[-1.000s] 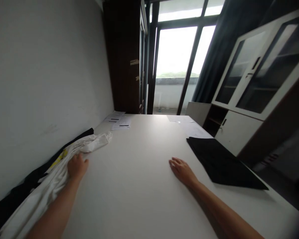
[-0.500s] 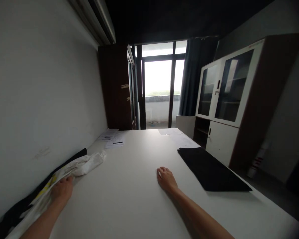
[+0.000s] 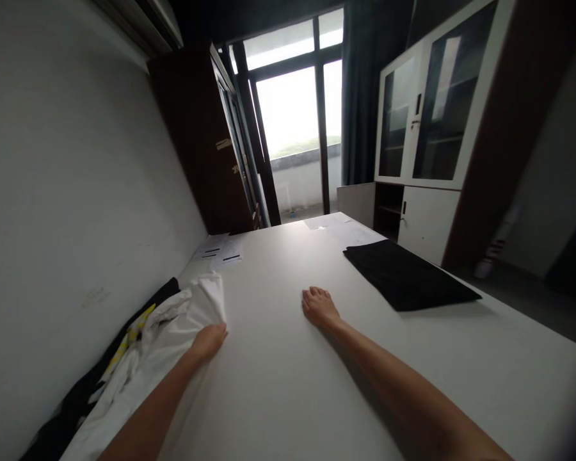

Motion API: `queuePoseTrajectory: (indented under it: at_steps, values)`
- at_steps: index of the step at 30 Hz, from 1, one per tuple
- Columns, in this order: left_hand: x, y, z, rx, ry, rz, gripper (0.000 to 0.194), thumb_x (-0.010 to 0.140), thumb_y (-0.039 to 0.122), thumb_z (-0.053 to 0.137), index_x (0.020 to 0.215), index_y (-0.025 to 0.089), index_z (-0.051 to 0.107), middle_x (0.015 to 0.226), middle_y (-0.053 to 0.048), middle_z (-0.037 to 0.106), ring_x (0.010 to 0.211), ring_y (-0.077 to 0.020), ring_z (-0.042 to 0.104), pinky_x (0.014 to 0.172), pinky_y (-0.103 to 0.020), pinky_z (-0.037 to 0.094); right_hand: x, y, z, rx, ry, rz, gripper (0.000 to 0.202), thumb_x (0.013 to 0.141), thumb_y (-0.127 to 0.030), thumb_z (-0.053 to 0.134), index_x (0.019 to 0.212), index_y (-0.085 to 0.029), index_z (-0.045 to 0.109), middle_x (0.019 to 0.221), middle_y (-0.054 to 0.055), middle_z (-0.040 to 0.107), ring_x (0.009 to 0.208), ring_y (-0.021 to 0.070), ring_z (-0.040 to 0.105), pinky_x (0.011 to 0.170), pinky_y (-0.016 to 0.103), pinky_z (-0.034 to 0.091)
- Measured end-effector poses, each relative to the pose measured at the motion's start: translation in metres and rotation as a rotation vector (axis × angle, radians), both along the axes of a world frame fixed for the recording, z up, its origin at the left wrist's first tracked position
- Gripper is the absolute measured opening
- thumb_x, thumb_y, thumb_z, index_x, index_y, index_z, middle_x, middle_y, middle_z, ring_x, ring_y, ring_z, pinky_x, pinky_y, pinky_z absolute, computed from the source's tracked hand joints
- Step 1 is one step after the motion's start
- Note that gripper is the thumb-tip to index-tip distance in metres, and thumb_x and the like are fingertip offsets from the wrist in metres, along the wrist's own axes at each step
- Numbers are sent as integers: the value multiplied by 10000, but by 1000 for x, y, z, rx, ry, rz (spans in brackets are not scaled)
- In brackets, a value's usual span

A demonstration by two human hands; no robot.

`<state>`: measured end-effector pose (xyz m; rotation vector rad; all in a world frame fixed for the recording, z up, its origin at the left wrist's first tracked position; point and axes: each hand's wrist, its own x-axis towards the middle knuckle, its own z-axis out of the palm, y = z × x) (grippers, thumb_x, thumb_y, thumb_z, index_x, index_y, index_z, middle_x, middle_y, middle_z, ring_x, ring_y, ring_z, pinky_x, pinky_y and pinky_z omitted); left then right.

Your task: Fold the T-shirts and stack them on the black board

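My left hand is closed on the edge of a white cloth, which stretches from the pile at the left onto the white table. Beneath and behind it, against the wall, lie a yellow-patterned cloth and a black cloth. My right hand rests on the table near its middle, fingers slightly curled and apart, holding nothing. To the right of that hand, a flat black cloth lies along the table's right side.
Printed papers lie at the far left corner, and more sheets at the far right. A wall borders the left side. Beyond the table stand a dark cabinet and a white-doored cabinet.
My left hand has moved right, away from the wall, drawing the white cloth out with it. My right hand stays on the table. The view has tilted down and turned slightly.
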<state>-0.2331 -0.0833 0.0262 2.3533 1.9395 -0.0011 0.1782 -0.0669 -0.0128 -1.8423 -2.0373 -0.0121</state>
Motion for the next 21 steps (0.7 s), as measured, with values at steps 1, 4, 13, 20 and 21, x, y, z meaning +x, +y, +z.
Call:
queuePoseTrajectory:
  at_steps: [1, 4, 13, 20, 21]
  values:
    - [23, -2, 1, -27, -28, -91, 233, 975, 397, 483, 905, 245, 645, 947, -47, 719, 931, -223, 659, 864, -291, 438, 0, 1, -2, 0, 8, 2, 367, 992, -360, 501, 1299, -207, 633, 1414, 169, 552, 1316, 312, 453, 1123, 448, 247]
    - [99, -18, 8, -137, -279, -427, 298, 1003, 407, 409, 844, 236, 595, 857, -19, 668, 808, -187, 595, 767, -268, 435, 3, 6, -6, -7, 40, 63, 369, 969, -362, 545, 1296, -228, 650, 1439, 142, 552, 1337, 302, 456, 1137, 445, 246]
    - [182, -59, 43, -457, -666, -983, 484, 939, 325, 592, 1419, 273, 560, 1349, -60, 652, 1220, -221, 608, 1060, -335, 453, 10, 10, 4, -23, 218, 224, 414, 1069, -335, 328, 1098, -248, 732, 1146, 46, 731, 1079, 178, 629, 999, 281, 393]
    - [98, 14, -4, 127, -500, -155, 310, 887, 254, 616, 1175, 173, 696, 1249, -121, 677, 1200, -251, 593, 1090, -395, 410, -18, 6, -3, -15, 249, 171, 674, 967, -556, 548, 1534, -213, 427, 1502, 137, 503, 1325, 267, 491, 1108, 372, 336]
    - [94, 14, -13, 165, -470, -129, 321, 874, 256, 636, 1178, 173, 695, 1265, -123, 667, 1218, -258, 578, 1103, -406, 395, -22, 3, -4, -5, 235, 172, 738, 936, -562, 594, 1554, -211, 392, 1543, 147, 446, 1356, 280, 458, 1119, 380, 324]
